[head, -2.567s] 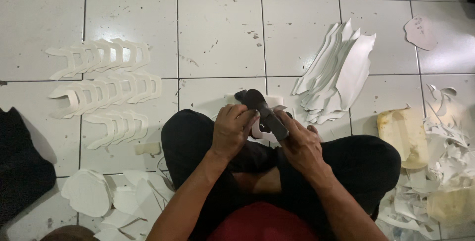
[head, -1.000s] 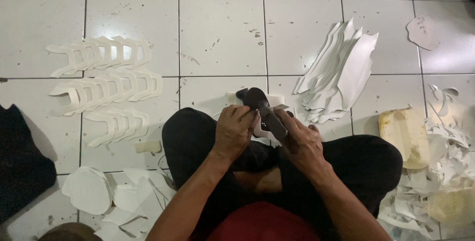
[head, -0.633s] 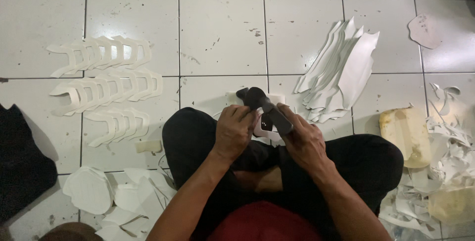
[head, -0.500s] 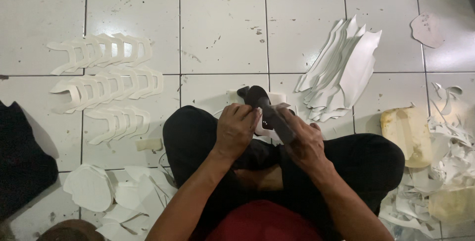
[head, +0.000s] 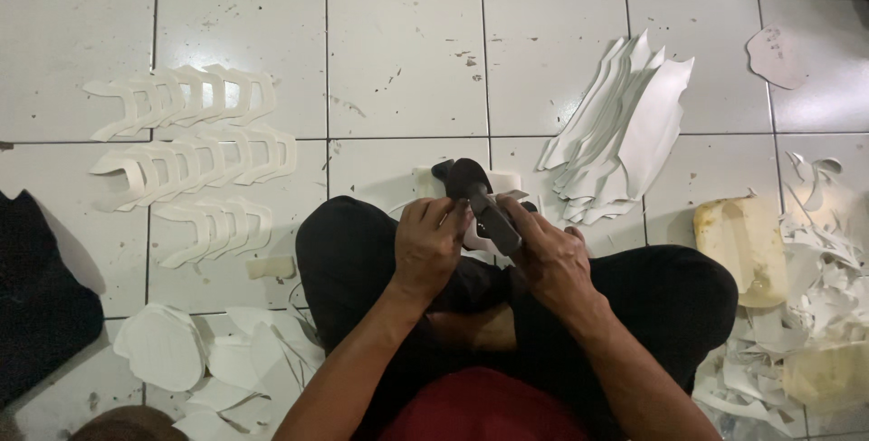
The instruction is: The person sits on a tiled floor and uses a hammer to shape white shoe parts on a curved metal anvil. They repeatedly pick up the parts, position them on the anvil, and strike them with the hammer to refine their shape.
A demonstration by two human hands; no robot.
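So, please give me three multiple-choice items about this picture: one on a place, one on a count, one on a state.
1. Where does the fanned stack of large white pieces lie?
A. on the tiled floor, up and to the right of the hands
B. on the person's lap
C. under the black cloth

2. How many rows of curved white cut-outs lie at the left?
A. one
B. three
C. six

3. How is the dark tool held?
A. it lies alone on the floor
B. by the left hand only
C. by both hands

Answers: 1 A, the stack rests on tiles beyond the right hand. 2 B, three rows show, one below another. 3 C, the left hand and the right hand both grip it.
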